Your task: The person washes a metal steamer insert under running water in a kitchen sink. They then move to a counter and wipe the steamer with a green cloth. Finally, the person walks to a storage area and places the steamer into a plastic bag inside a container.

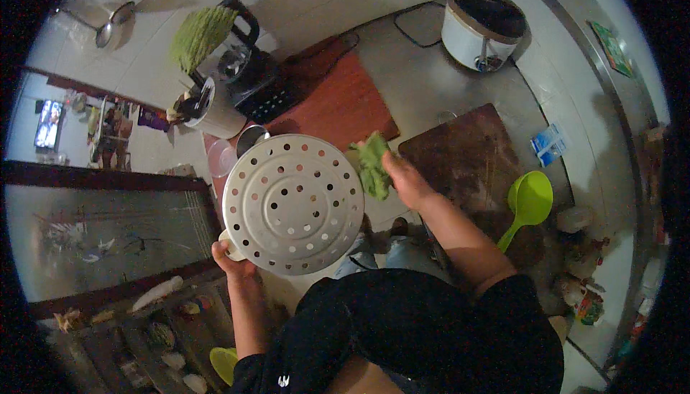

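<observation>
A round, perforated metal steamer plate [294,205] faces up in front of my body. My left hand [234,259] grips it at the lower left rim, where a small off-white piece [233,247] shows between thumb and plate; I cannot tell what that piece is. Right of the plate, my right hand [404,178] clutches a crumpled green cloth [374,166], close to the plate's edge. Whether the cloth touches the rim is unclear. Part of a metal cup [253,134] shows beyond the plate, beside a clear plastic cup [220,158].
A rice cooker [482,30] stands on the metal counter at the back right. A dark wooden board [461,159] and a lime-green ladle [531,200] lie to the right. On a reddish board [339,97] stands a black blender [264,84], near a utensil holder [218,111].
</observation>
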A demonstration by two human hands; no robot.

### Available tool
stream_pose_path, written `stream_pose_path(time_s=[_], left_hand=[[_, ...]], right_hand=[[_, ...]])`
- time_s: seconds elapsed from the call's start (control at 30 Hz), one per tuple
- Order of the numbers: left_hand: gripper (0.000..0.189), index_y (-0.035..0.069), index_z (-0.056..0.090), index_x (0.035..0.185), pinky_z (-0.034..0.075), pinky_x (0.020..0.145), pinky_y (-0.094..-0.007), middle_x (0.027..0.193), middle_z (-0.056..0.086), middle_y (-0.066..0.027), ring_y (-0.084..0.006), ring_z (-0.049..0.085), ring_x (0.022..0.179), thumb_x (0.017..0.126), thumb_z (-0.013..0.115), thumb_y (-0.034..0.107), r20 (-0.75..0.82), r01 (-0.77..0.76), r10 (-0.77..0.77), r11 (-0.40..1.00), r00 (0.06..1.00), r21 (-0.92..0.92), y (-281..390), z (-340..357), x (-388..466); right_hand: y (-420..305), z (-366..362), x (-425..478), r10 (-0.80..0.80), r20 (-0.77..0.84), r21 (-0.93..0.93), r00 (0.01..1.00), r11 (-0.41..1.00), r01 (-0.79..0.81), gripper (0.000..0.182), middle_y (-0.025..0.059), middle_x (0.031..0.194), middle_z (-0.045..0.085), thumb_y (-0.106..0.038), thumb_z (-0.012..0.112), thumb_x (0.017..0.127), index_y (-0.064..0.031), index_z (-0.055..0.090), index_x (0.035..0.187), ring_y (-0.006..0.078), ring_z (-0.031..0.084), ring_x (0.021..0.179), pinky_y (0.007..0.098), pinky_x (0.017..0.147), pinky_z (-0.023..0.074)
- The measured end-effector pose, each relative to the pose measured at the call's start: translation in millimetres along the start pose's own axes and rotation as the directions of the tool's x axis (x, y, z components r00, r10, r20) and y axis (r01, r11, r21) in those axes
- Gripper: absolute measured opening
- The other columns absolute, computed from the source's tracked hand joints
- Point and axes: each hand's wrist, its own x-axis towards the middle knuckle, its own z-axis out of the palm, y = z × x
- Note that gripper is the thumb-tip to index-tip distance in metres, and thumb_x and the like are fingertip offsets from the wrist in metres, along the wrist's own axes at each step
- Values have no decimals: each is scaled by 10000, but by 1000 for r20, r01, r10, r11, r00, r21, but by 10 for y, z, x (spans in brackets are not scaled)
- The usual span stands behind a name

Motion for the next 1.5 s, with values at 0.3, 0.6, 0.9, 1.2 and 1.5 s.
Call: stream_pose_path(time_s=[0.3,0.6,0.9,1.2,1.5], left_hand=[[669,5,560,1131,518,758,-485,1036,622,-163,-339,614,899,589,536,396,-82,52,-58,996,995,-71,-109,-367,-182],[755,-9,456,1226,514,777,-371,1058,597,-163,-274,612,905,522,557,244,245,120,-100,991,964,-65,12,-228,-170],[855,6,435,1258,472,818,-315,1088,571,-105,-219,571,958,453,649,197,62,56,-61,996,996,75,757,-1316,-738],[514,0,516,971,441,648,-329,724,511,-138,-196,525,683,518,634,212,28,-77,105,510,994,857,1153,-2105,-1361],[375,19,485,827,451,638,-424,749,553,-213,-387,559,725,562,674,205,35,-52,173,93,984,994,1588,-2441,-1640]], right_hand=[[53,576,-56,-270,26,-407,962,877,257,245,147,1039,610,-151,493,908,-39,567,1112,290,566,993,368,851,418],[249,461,-325,290,-468,70,835,954,-292,291,150,991,633,-247,480,915,-14,589,1051,311,595,896,428,768,459],[528,-888,-396,389,-697,238,602,918,-317,437,103,1113,543,-393,491,911,-58,475,1192,275,534,986,520,807,446],[358,-563,39,157,-746,-407,648,663,-628,761,149,1337,387,-393,608,825,-122,204,1410,355,448,1144,568,767,458],[1145,3487,130,759,123,-874,640,388,-293,555,115,1307,452,-357,534,894,-91,376,1355,248,490,1122,406,858,478]])
